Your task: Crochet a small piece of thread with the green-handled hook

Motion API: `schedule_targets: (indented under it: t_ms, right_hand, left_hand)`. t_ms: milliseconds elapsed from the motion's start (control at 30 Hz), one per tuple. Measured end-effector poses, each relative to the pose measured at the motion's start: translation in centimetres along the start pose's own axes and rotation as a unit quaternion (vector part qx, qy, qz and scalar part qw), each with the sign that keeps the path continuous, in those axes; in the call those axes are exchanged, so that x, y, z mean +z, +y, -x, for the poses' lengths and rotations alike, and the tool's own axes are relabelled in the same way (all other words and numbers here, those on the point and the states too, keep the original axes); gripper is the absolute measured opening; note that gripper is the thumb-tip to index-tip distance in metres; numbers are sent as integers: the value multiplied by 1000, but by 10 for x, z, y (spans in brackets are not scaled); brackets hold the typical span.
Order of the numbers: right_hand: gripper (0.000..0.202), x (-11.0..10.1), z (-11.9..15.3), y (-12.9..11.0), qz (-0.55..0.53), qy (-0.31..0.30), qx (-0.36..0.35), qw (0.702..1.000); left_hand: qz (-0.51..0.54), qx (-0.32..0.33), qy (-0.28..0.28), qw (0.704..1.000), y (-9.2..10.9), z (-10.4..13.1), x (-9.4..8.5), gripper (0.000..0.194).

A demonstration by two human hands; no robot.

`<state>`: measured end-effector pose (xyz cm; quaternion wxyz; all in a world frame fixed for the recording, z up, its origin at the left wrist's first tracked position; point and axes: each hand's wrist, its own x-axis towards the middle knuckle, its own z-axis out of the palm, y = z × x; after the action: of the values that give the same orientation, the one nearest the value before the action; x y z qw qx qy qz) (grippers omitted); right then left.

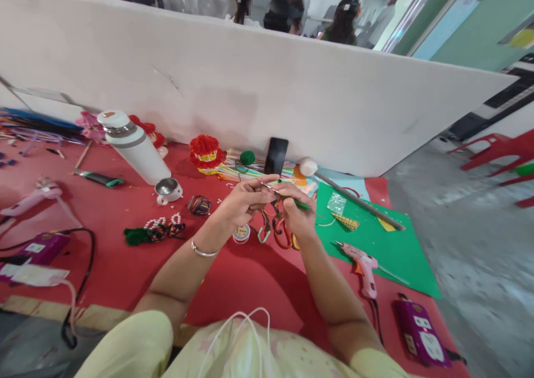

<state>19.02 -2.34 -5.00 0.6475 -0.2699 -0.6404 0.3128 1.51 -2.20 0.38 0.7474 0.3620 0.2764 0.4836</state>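
My right hand (298,214) is closed around the green handle of a crochet hook (301,204), whose thin metal shaft points up and left. My left hand (246,202) meets it at the tip, fingers pinched together on thin yarn; the small work between them is mostly hidden. From a dark green yarn ball (247,157), a strand runs down towards my left hand. Just beneath the hands are scissors (282,236) with red handles and a small round tin (241,233). A multicoloured yarn ball (199,205) sits left of my left wrist.
A white flask (136,147) and its cup (168,190) stand at left, near a box cutter (98,178) and beaded yarn pieces (154,230). A phone (276,155) leans at the white partition (267,83). Rightward, a pink glue gun (359,264) lies partly on green sheet (400,261).
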Motion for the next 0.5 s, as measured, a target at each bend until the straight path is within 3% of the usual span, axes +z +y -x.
schedule_targets:
  t_ms: [133,500]
  right_hand:
    - [26,-7,-4,4,-109,-41,61,991]
    - [24,-14,-5,0,-106,-50,77,990]
  left_hand:
    - [-77,-12,-28,997,7,1,-6,49]
    - [-139,38,-28,989,13,2,-13,39]
